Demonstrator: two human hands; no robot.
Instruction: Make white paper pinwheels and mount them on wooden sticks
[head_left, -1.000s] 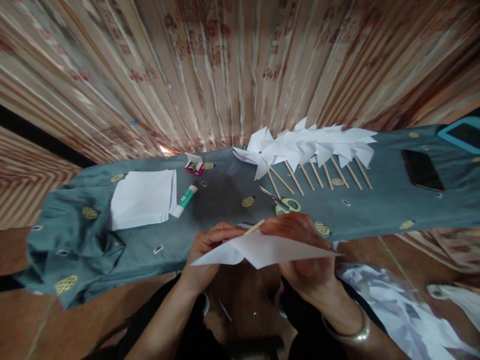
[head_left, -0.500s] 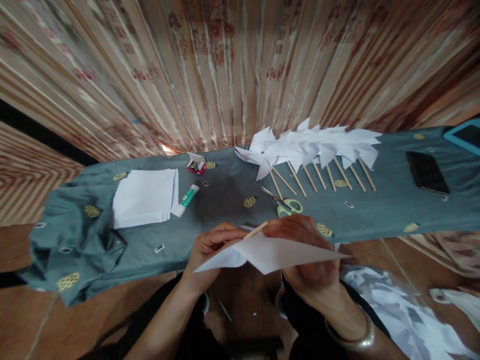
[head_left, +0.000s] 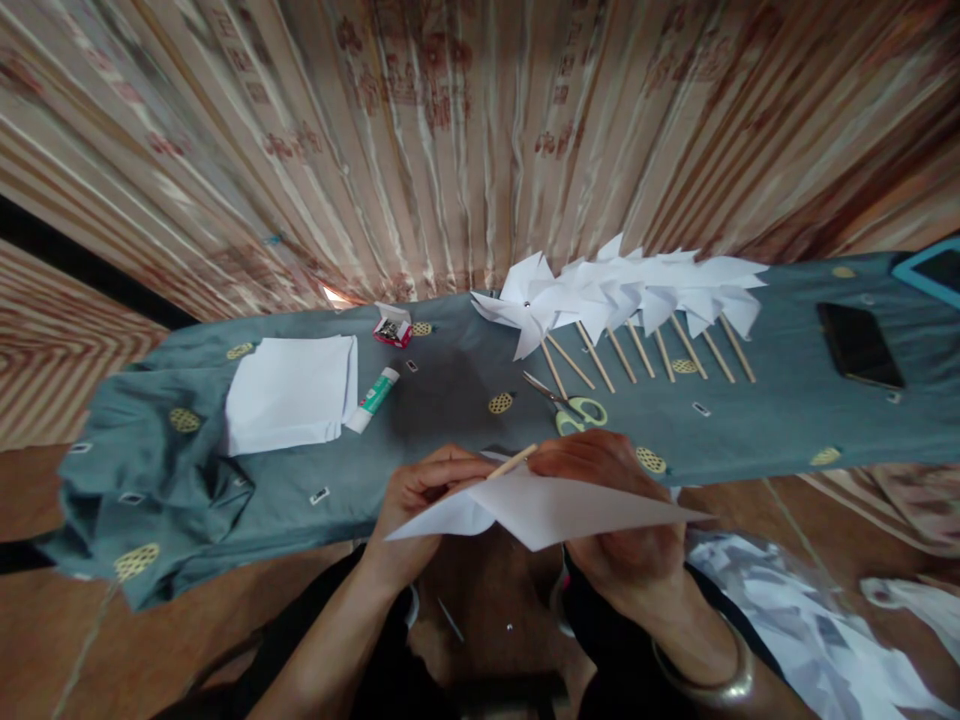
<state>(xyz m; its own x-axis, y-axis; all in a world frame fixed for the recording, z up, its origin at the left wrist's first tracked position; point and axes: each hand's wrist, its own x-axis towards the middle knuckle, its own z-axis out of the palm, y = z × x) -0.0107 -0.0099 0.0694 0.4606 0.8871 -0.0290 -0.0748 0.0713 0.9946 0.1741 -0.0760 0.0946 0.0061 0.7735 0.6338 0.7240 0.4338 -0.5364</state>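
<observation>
Holding a white paper sheet (head_left: 555,508) at the table edge, we are pinching it with our left hand (head_left: 420,500) and right hand (head_left: 622,520), a wooden stick (head_left: 511,461) gripped between them.

1. Seven wooden sticks (head_left: 637,350) show under the row of finished white pinwheels (head_left: 622,285), right of the scissors (head_left: 574,408).
2. One pair of scissors.
3. One glue stick (head_left: 373,398), left of the scissors.
4. One stack of white paper (head_left: 289,393), beyond the glue stick.
5. One small open box (head_left: 391,328), above-left of the scissors.
6. One dark phone (head_left: 859,345), far right.
</observation>
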